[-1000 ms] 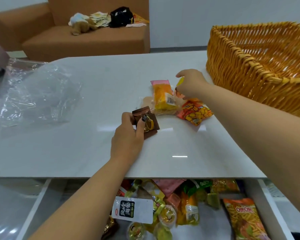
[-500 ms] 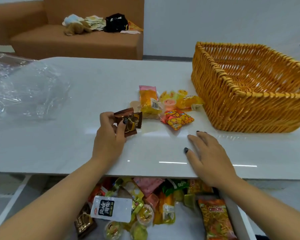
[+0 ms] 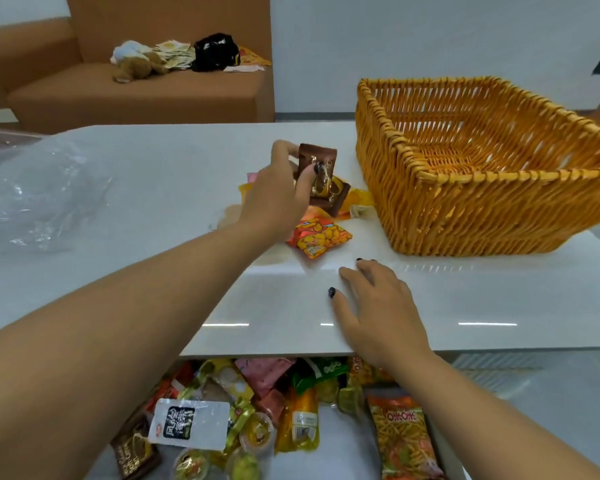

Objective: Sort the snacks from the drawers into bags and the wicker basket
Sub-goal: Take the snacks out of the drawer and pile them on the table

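The left hand (image 3: 274,199) is pinching brown snack packets (image 3: 321,176) and holding them above the small pile on the tabletop (image 3: 153,188), just left of the wicker basket (image 3: 465,202). The right hand (image 3: 378,310) is lying flat and released near the tabletop's near edge. Carrying the packets rightward over the rim before letting go should be landing them cleanly inside.

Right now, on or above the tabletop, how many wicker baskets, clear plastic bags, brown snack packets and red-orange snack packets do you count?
Wicker basket: 1
Clear plastic bag: 1
Brown snack packets: 2
Red-orange snack packet: 1
Total: 5
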{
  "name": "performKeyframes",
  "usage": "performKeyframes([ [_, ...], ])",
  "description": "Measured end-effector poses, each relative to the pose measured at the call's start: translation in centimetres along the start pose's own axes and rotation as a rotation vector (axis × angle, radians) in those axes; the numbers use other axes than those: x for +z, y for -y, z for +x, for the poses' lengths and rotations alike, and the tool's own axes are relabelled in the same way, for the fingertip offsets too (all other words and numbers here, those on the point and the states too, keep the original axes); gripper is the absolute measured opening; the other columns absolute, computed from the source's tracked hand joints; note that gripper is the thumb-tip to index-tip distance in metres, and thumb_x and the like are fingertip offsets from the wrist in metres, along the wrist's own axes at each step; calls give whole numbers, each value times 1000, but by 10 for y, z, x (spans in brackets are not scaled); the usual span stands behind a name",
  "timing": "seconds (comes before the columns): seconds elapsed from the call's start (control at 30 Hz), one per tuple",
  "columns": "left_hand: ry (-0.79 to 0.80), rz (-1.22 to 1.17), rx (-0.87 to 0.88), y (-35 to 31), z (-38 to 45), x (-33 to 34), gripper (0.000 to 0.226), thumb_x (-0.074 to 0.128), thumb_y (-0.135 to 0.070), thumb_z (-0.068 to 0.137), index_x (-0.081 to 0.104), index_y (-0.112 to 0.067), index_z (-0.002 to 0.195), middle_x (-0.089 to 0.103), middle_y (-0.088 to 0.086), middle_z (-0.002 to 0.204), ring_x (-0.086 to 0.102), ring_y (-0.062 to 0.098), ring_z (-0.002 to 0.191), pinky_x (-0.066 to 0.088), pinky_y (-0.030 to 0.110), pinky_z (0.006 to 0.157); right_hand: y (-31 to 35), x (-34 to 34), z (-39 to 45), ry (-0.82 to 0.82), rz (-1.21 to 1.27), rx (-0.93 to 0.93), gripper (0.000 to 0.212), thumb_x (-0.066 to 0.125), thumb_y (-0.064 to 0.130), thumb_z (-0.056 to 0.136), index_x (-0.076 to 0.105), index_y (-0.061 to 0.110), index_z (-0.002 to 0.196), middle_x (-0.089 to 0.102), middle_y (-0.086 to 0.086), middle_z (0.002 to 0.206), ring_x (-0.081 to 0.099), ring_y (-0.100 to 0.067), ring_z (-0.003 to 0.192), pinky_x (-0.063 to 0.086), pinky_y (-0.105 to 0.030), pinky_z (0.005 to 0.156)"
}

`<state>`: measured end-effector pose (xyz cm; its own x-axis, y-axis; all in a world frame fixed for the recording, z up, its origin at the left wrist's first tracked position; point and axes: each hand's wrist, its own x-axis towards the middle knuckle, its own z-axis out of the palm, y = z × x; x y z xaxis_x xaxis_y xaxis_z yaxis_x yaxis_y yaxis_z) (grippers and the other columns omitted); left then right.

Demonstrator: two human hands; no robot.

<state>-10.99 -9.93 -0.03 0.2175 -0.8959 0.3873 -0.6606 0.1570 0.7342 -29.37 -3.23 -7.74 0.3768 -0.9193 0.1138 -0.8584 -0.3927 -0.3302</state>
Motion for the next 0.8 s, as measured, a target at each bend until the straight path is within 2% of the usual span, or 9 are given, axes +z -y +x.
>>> performKeyframes([
  [0.1, -5, 111, -112, -5, 21, 17, 16, 45, -29, 102, 36, -20, 112, 66, 7, 95, 62, 21, 72, 43, 32, 56, 1, 0, 1, -18, -12, -13, 63, 19, 56, 91, 44, 25, 140, 35, -4, 149, 24, -22, 142, 21, -37, 113],
  [0.2, 16, 203, -250, 0, 29, 26, 27, 44, -30, 103, 40, -13, 122, 60, 11, 105, 63, 27, 80, 52, 39, 69, 1, 1, 1, -37, -10, -25, 74, 9, 59, 84, 47, 23, 137, 39, -6, 147, 27, -24, 140, 25, -40, 111],
  [0.27, -2, 194, -324, 2, 32, 27, 42, 45, -33, 102, 38, -9, 134, 55, 9, 115, 66, 31, 92, 54, 41, 81, 2, 1, 1, -49, -11, -20, 73, 11, 57, 85, 50, 22, 134, 42, -7, 144, 31, -26, 139, 28, -41, 109],
  [0.33, -27, 156, -381, -2, 31, 23, 53, 47, -36, 99, 34, -7, 142, 55, 9, 121, 66, 31, 97, 54, 41, 85, 2, 0, 1, -60, -27, -20, 70, 14, 56, 86, 54, 20, 131, 47, -9, 140, 37, -28, 135, 33, -41, 107],
  [0.4, -41, 133, -394, -9, 24, 13, 57, 49, -35, 97, 32, -11, 146, 57, 10, 125, 68, 31, 94, 54, 40, 85, 3, -1, 0, -47, -35, -16, 69, 15, 55, 87, 55, 19, 130, 49, -9, 137, 40, -29, 132, 35, -41, 105],
  [0.5, -39, 4, -420, -23, -10, -13, 53, 54, -19, 92, 37, -20, 142, 63, 3, 109, 72, 25, 72, 57, 33, 73, 3, -1, -2, -60, -39, -19, 64, 19, 55, 91, 53, 20, 132, 47, -8, 138, 38, -28, 133, 34, -39, 106],
  [0.57, 27, -217, -483, -31, -46, -38, 51, 57, -8, 90, 42, -20, 137, 72, 0, 92, 73, 24, 65, 57, 28, 59, 3, -2, -1, -65, -56, -31, 52, 30, 51, 97, 50, 21, 134, 45, -6, 140, 35, -25, 134, 32, -36, 106],
  [0.67, 175, -442, -524, -35, -100, -76, 37, 52, -4, 96, 48, -18, 130, 77, 5, 91, 75, 25, 72, 57, 24, 56, 5, -4, -1, -94, -89, -55, 44, 35, 47, 98, 52, 21, 130, 47, -4, 135, 36, -23, 130, 35, -34, 100],
  [0.8, 392, -296, -504, -15, -156, -129, 26, 48, -4, 99, 63, -16, 117, 77, 8, 93, 75, 29, 78, 60, 29, 68, 5, -2, -2, -137, -29, -87, 35, 45, 36, 97, 62, 13, 116, 51, -7, 120, 47, -27, 113, 43, -37, 86],
])
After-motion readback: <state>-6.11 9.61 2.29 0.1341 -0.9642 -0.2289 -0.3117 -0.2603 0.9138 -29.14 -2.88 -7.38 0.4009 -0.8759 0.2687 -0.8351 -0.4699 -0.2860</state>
